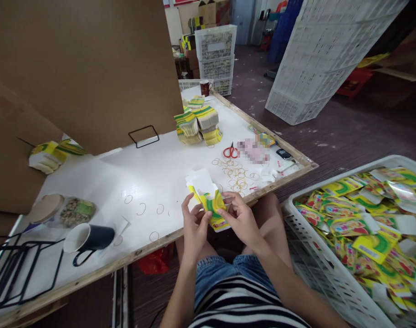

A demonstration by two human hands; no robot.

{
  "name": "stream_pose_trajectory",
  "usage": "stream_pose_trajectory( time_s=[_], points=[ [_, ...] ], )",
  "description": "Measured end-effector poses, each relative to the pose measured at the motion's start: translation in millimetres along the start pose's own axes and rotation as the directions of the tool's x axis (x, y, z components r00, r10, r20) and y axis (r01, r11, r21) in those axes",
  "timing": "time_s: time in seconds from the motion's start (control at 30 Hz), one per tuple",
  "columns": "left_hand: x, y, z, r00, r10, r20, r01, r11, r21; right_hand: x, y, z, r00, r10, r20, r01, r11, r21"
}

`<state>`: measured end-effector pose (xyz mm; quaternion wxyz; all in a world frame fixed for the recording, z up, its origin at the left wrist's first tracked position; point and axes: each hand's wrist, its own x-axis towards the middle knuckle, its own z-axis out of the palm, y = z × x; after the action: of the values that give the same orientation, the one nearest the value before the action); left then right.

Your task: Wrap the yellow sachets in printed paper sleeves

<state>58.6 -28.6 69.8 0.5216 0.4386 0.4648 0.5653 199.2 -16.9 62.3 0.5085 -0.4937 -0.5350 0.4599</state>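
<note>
Lower centre of frame: left hand (193, 222) and right hand (240, 217) both pinch a yellow-green carton (210, 200) at the counter (153, 173) edge, fingers closed on its sides, top flaps seemingly open. Risks: thin card creasing under squeeze, carton slipping off the edge to the floor, elbow knocking the crate of packets (365, 228) at right.

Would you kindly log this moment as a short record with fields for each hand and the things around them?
left hand: grips the left side of a yellow-green printed paper carton
right hand: grips the carton's right side
carton: top flaps open, held over the white table edge
on table: tan rubber bands, red-handled scissors, tipped dark blue mug
right of person: white plastic crate of yellow-green packets
</note>
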Motion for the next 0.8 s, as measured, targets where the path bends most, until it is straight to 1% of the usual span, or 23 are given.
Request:
stream_pose_trajectory(
  time_s=[0.07,0.17,0.23,0.3,0.4,0.47,0.53,0.6,0.67,0.7,0.73,0.8],
  points=[
    [-2,7,-5,0.993,-0.029,0.117,0.027,0.999,0.02,2,-3,-7,0.992,-0.03,0.119,0.025,0.999,0.044],
    [-4,14,-14,0.96,-0.104,0.261,0.105,0.994,0.01,6,-9,-18,0.963,-0.042,0.265,0.018,0.996,0.092],
    [-5,16,-16,0.94,-0.139,0.311,0.154,0.988,-0.023,8,-13,-23,0.953,-0.05,0.299,0.028,0.997,0.075],
    [-6,16,-15,0.927,-0.157,0.34,0.187,0.981,-0.055,9,-15,-25,0.956,-0.07,0.284,0.063,0.997,0.033],
    [-8,13,-11,0.933,-0.151,0.328,0.189,0.978,-0.089,10,-15,-24,0.973,-0.095,0.212,0.095,0.995,0.011],
    [-8,11,-9,0.936,-0.148,0.318,0.185,0.978,-0.09,10,-12,-21,0.983,-0.084,0.165,0.076,0.996,0.056],
    [-7,9,-9,0.934,-0.154,0.323,0.187,0.979,-0.075,11,-10,-20,0.987,-0.078,0.144,0.065,0.994,0.091],
    [-6,7,-10,0.936,-0.153,0.318,0.176,0.983,-0.045,12,-9,-23,0.98,-0.13,0.151,0.122,0.991,0.06],
    [-5,6,-10,0.949,-0.136,0.284,0.142,0.99,-0.002,13,-11,-27,0.968,-0.194,0.156,0.197,0.98,-0.002],
    [-5,5,-10,0.957,-0.127,0.26,0.125,0.992,0.023,13,-12,-30,0.966,-0.195,0.169,0.202,0.979,-0.029],
    [-5,5,-9,0.965,-0.118,0.234,0.11,0.993,0.047,13,-13,-32,0.967,-0.166,0.192,0.178,0.983,-0.046],
    [-6,4,-8,0.975,-0.112,0.192,0.097,0.992,0.085,13,-15,-34,0.962,-0.053,0.269,0.073,0.995,-0.066]
  ],
)
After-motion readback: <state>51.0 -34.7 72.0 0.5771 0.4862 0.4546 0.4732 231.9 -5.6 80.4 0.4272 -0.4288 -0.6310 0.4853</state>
